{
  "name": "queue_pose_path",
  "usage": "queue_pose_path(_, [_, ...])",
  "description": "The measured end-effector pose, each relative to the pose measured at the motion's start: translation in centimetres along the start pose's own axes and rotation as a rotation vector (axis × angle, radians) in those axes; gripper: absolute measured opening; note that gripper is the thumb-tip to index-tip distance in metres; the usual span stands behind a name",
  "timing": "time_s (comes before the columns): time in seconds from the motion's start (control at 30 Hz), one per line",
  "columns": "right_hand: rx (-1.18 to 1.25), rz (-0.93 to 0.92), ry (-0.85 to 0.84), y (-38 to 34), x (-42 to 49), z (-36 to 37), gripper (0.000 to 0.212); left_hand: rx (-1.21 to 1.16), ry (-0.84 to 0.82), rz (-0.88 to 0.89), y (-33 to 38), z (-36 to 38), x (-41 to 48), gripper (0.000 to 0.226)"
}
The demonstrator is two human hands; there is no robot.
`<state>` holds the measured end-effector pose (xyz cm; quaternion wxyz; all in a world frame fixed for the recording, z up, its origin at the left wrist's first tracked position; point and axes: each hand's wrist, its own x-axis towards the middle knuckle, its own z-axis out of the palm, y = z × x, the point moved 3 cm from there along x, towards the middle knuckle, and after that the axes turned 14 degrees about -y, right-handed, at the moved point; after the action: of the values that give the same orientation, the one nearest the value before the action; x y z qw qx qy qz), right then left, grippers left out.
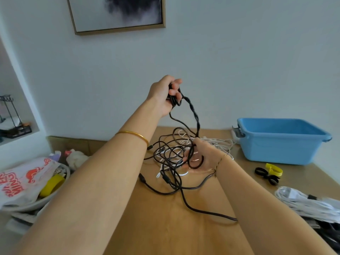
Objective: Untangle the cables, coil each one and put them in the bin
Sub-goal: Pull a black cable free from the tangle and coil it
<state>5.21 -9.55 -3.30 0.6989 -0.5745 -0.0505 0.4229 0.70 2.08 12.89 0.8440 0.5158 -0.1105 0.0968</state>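
Black cable [195, 115], white cable [219, 142], blue bin [279, 144], yellow strap [274, 169].

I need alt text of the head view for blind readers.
The left hand holds black cable loops above a wooden table; the right hand grips the tangle of black and white cables. A blue bin stands at right.

We had the cables [171, 159] heaped on the desk [165, 227], with the bin [279, 144] behind them to the right. Our left hand [163, 96] was above the heap and our right hand [202, 155] in it, and the straps [268, 173] lay before the bin.
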Motion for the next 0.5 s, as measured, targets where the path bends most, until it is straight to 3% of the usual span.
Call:
queue_pose_path(0.1, [0.375, -0.165, -0.013, -2.2, -0.7, 0.1, 0.044, 0.231, 0.045, -0.017, -0.6, -0.9, -0.2, 0.019])
queue_pose_path(0.2, [0.478, -0.316, -0.001, -4.9, -2.0, 0.4, 0.049, 0.584, 0.077, -0.038, -1.7, -1.9, -0.3, 0.02])
queue_pose_path(0.33, [0.572, -0.428, -0.117, -7.8, -3.2, 1.7, 0.051, 1.078, 0.028, -0.088, -3.7, -2.8, -0.5, 0.02])
queue_pose_path(0.5, [0.722, -0.577, -0.268, -10.7, -3.7, 2.4, 0.049, 0.777, -0.119, -0.205, -5.3, -2.4, -1.1, 0.022])
